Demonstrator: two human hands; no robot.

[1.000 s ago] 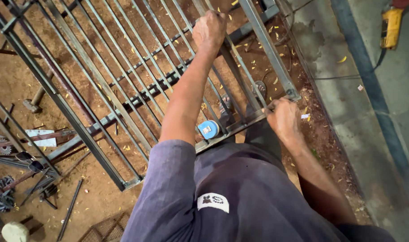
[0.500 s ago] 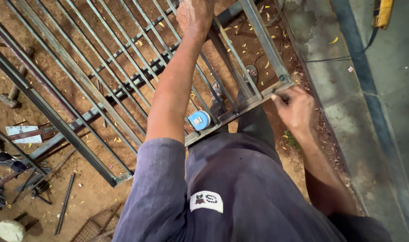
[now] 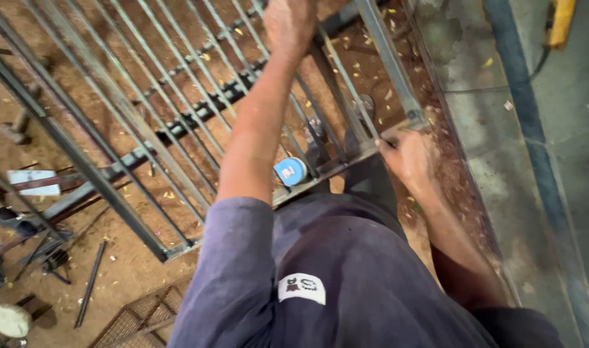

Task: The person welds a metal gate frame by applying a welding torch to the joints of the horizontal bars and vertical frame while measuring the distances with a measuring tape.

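Observation:
A grey steel gate grille (image 3: 120,103) with many thin upright bars lies flat on the dirt. My left hand (image 3: 288,26) reaches far out across it, fingers closed around one thin bar near the top of the view. At the frame's near right corner, my right hand (image 3: 407,158) grips the bottom rail (image 3: 346,164). Between my two arms a round blue and white tape measure (image 3: 290,171) rests against that rail. My grey shirt fills the lower middle of the view.
A concrete slab (image 3: 500,161) runs along the right, with a yellow power tool (image 3: 559,22) and its cable on it. On the left dirt lie a hammer (image 3: 14,129), a white box (image 3: 33,182), loose rods (image 3: 88,283), a mesh panel (image 3: 139,316) and a pale round object (image 3: 10,320).
My left hand has slid further out along the bars, toward the top of the view. My right hand has stayed on the corner of the rail. The tape measure has not moved.

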